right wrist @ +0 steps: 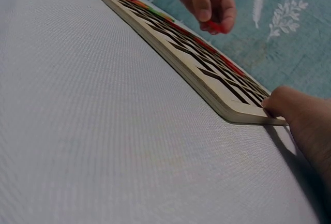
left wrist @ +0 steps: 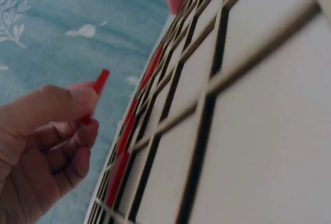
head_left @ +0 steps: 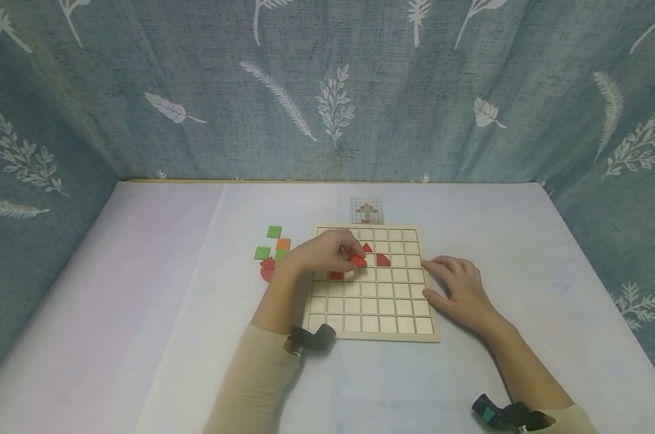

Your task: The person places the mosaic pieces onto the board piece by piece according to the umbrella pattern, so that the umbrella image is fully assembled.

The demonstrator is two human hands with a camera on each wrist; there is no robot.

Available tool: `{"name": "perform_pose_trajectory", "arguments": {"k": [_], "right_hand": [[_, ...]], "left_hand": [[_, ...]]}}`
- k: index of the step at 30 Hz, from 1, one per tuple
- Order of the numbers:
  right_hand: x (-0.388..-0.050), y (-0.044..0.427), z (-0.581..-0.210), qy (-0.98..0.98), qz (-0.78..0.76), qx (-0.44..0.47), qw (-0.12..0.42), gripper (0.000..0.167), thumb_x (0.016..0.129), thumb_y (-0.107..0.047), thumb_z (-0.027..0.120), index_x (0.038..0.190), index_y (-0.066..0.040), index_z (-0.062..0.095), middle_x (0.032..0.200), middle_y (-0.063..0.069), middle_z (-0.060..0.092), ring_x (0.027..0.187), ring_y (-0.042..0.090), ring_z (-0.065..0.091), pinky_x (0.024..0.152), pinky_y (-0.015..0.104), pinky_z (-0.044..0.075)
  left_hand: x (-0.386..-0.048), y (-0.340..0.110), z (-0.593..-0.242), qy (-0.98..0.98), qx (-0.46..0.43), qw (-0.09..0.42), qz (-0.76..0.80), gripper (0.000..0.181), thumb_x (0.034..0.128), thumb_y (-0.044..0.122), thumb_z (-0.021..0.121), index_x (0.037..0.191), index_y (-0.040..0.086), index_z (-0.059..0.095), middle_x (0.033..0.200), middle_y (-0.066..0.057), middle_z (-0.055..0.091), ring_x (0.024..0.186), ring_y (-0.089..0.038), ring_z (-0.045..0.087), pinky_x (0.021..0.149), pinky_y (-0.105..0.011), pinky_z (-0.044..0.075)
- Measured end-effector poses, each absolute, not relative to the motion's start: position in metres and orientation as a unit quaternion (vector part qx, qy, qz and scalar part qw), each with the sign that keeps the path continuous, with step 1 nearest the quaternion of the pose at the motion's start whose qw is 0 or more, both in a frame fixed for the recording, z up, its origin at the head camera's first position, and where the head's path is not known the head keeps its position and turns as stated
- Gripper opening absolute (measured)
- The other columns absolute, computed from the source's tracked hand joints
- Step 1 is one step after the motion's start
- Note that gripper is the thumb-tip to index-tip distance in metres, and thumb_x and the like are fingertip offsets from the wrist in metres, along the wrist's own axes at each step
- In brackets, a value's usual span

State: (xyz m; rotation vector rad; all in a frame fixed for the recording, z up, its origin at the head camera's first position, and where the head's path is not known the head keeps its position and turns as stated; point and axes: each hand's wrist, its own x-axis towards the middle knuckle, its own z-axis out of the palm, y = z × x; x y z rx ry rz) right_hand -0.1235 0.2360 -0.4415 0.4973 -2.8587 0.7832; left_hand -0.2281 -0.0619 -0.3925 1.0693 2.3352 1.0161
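Observation:
Over the wooden grid board (head_left: 378, 307), my left hand (head_left: 327, 252) pinches a thin red piece (left wrist: 100, 84) between thumb and fingers. In the left wrist view the piece is held on its edge, apart from the board; its full outline is partly covered. A small red triangle (head_left: 367, 248), a red quarter-circle (head_left: 383, 260) and another red piece (head_left: 336, 275) lie in the board's cells, the last one partly behind the hand. My right hand (head_left: 460, 292) rests at the board's right side, its thumb and fingertips touching the frame.
Left of the board lie green squares (head_left: 274, 231), an orange square (head_left: 283, 243) and red pieces (head_left: 266, 274), partly hidden by the left forearm. A small pattern card (head_left: 367, 210) with an arrow-like figure lies behind the board. A leaf-printed curtain (head_left: 327, 90) stands behind the white table (head_left: 197, 361).

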Motion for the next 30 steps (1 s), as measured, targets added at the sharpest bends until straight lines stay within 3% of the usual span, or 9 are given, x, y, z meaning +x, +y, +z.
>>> {"name": "perform_pose_trajectory", "arguments": {"k": [7,16,26,30], "right_hand": [[-0.125,0.236,-0.441,-0.95,0.258,0.164,0.067,0.052,0.083,-0.024,0.065,0.131,-0.008,0.052,0.126,0.018,0.046,0.117,0.038,0.033,0.096,0.058,0.021],[-0.126,0.236,-0.442,-0.95,0.262,0.163,0.057,0.051,0.084,-0.025,0.064,0.131,-0.008,0.052,0.128,0.017,0.045,0.118,0.038,0.033,0.095,0.059,0.021],[-0.123,0.235,-0.441,-0.948,0.264,0.167,0.061,0.051,0.083,-0.023,0.065,0.131,-0.007,0.052,0.127,0.018,0.046,0.117,0.039,0.033,0.095,0.06,0.02],[-0.123,0.236,-0.442,-0.949,0.261,0.167,0.064,0.051,0.083,-0.024,0.065,0.13,-0.007,0.053,0.126,0.019,0.047,0.117,0.039,0.034,0.094,0.06,0.021]], "left_hand": [[-0.221,-0.036,-0.392,0.825,0.37,0.204,0.375,0.019,0.0824,0.014,0.069,0.101,0.013,0.07,0.1,0.004,0.06,0.09,-0.01,0.057,0.079,-0.023,0.048],[-0.218,-0.002,-0.402,0.82,0.408,0.212,0.341,0.02,0.0821,0.01,0.068,0.102,0.009,0.068,0.1,0.001,0.061,0.087,-0.01,0.055,0.079,-0.02,0.045],[-0.212,0.007,-0.406,0.84,0.425,0.169,0.29,0.02,0.0852,0.013,0.067,0.105,0.01,0.07,0.104,0.001,0.061,0.099,-0.011,0.054,0.089,-0.021,0.042],[-0.21,0.009,-0.405,0.842,0.44,0.159,0.267,0.021,0.0863,0.016,0.066,0.106,0.013,0.072,0.104,0.002,0.06,0.098,-0.013,0.049,0.086,-0.022,0.04]]}}
